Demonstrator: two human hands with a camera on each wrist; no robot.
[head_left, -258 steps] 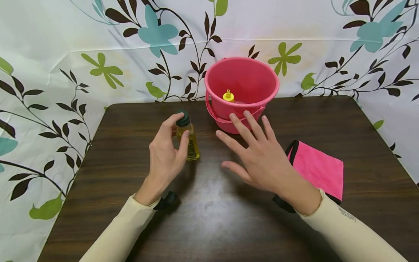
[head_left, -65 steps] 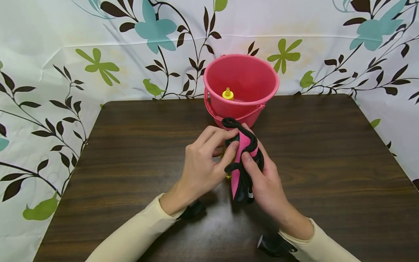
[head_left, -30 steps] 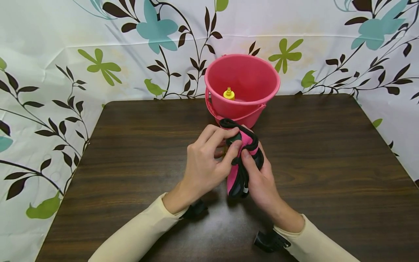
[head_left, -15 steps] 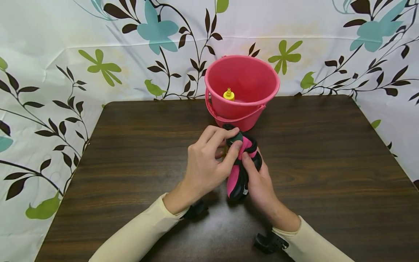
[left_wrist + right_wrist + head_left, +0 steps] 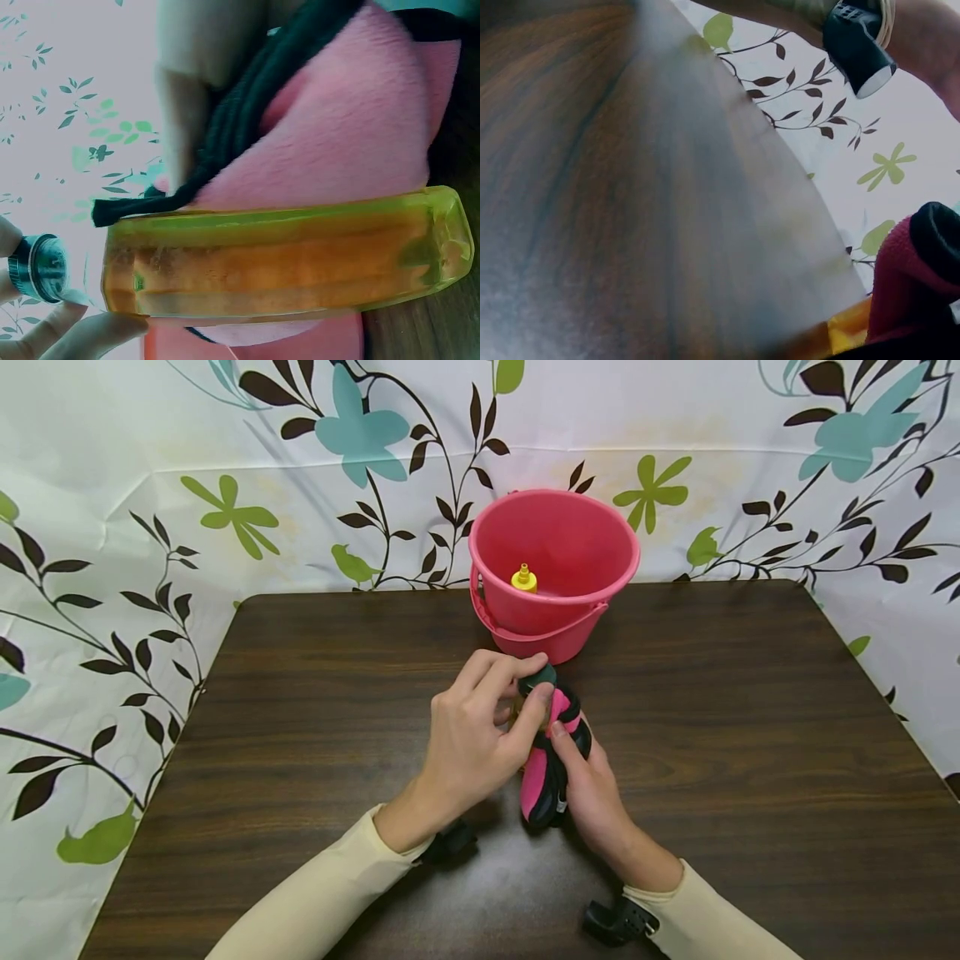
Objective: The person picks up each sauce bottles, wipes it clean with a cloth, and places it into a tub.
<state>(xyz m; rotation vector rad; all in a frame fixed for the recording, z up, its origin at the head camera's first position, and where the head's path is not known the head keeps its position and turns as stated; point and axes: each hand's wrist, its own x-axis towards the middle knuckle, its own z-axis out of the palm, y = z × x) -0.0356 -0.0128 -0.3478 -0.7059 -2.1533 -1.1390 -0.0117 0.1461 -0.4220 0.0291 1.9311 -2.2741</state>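
Observation:
My left hand pinches the dark green cap of a clear, flat-sided bottle of yellow liquid. In the head view that hand mostly hides the bottle. A pink cloth with black edging lies bunched along the bottle's right side, and my right hand grips it, thumb on top. The left wrist view shows the cloth pressed along the bottle's side. A fold of the cloth also shows past the far side. Only a corner of cloth and some yellow bottle enter the right wrist view.
A pink bucket stands just beyond the hands at the table's back edge, its handle hanging down in front. Inside it, a yellow nozzle cap sticks up. The dark wood table meets a leaf-patterned sheet behind.
Since the oldest frame, the left hand has brought the bottle rightward and the right hand has picked up the cloth. Over the last second, right hand and cloth have slid down the bottle, baring its cap.

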